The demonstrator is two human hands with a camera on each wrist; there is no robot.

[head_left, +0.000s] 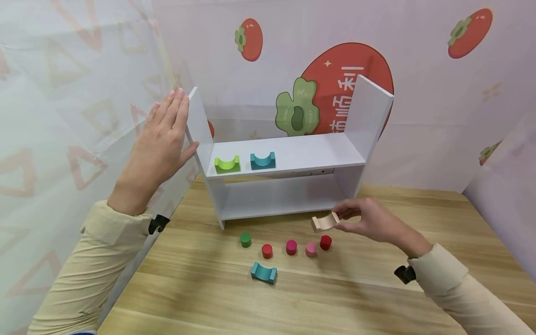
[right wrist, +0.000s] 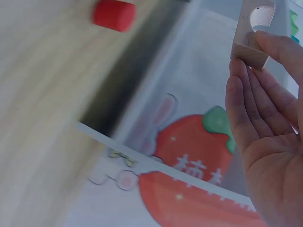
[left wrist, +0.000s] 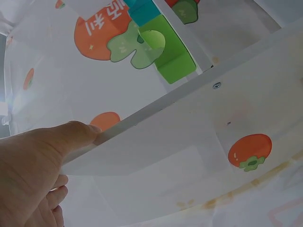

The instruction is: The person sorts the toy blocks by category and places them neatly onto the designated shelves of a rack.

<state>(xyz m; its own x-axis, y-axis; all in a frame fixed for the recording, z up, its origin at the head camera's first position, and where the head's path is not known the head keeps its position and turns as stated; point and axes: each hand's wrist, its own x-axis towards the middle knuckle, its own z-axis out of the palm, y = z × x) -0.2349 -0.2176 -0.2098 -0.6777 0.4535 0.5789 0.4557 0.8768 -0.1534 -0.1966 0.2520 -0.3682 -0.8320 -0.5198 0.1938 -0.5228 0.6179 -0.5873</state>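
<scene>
A white two-tier shelf [head_left: 268, 195] stands on the wooden table. Along the outside of its left side panel lies my left hand [head_left: 161, 132], fingers straight. In the left wrist view the thumb [left wrist: 78, 135] is at that panel's edge. My right hand [head_left: 370, 218] pinches a plain wooden arch block [head_left: 324, 222] by one end, in front of the shelf's lower right part. The right wrist view shows this block [right wrist: 246, 35] between thumb and fingertips. On the upper board sit a lime-green arch block [head_left: 227, 165] and a teal arch block [head_left: 263, 161].
A second teal arch block [head_left: 264, 273] lies on the table [head_left: 201, 298]. Before the shelf stand several small cylinders, among them a green one [head_left: 245, 240], a magenta one [head_left: 291, 247] and a pink one [head_left: 311, 250]. Patterned cloth [head_left: 439, 107] hangs behind.
</scene>
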